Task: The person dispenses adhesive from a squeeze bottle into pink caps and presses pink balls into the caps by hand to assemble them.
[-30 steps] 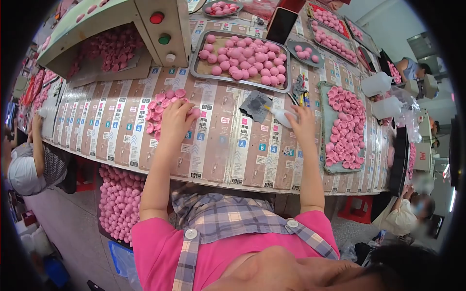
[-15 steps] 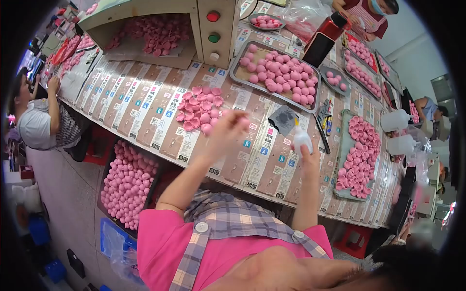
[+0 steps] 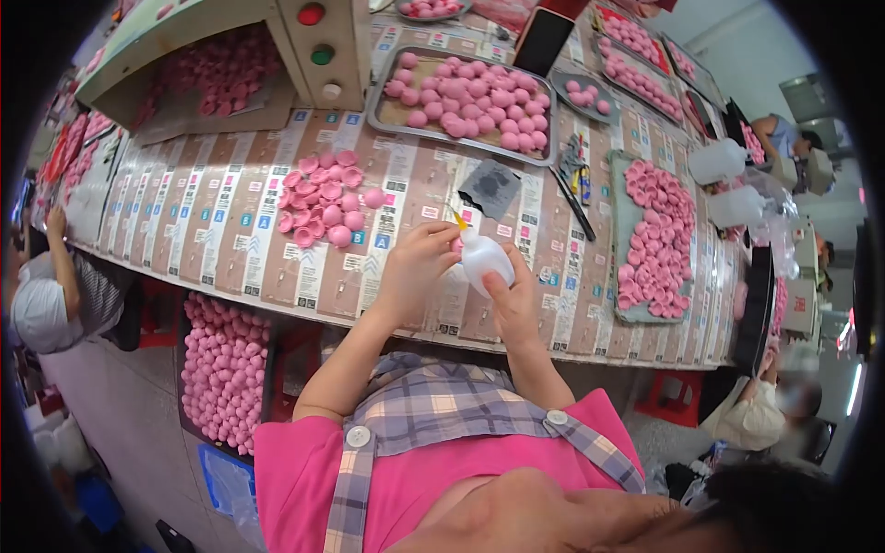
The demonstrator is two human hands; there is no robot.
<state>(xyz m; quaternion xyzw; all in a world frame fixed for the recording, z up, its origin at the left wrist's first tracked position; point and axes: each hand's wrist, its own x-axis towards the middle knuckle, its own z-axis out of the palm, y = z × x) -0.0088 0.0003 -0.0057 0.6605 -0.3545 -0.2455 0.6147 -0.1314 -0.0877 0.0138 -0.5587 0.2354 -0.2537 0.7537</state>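
Observation:
My right hand (image 3: pixel 516 300) is wrapped round a white squeeze bottle (image 3: pixel 481 256) with a yellow nozzle, held tilted above the near part of the table. Close to the nozzle, my left hand (image 3: pixel 417 272) pinches a small pink ball-like piece (image 3: pixel 456 244), mostly hidden by the fingers. A cluster of pink hollow half-shells (image 3: pixel 313 198) lies on the table beyond my left hand, with a few round pink balls (image 3: pixel 339 237) at its right side. Past the bottle lies a dark grey sheet (image 3: pixel 493 187).
A metal tray (image 3: pixel 373 115) of pink balls stands behind. At right are a tray (image 3: pixel 636 313) of half-shells, a black stick-like tool (image 3: pixel 573 203) and white plastic jugs (image 3: pixel 717 162). A beige machine (image 3: pixel 327 55) stands back left. A crate of balls sits below the table; another person is at far left.
My hands have come together, bringing the pink piece and the bottle nozzle close to each other. The view has shifted, so the table things appear further left.

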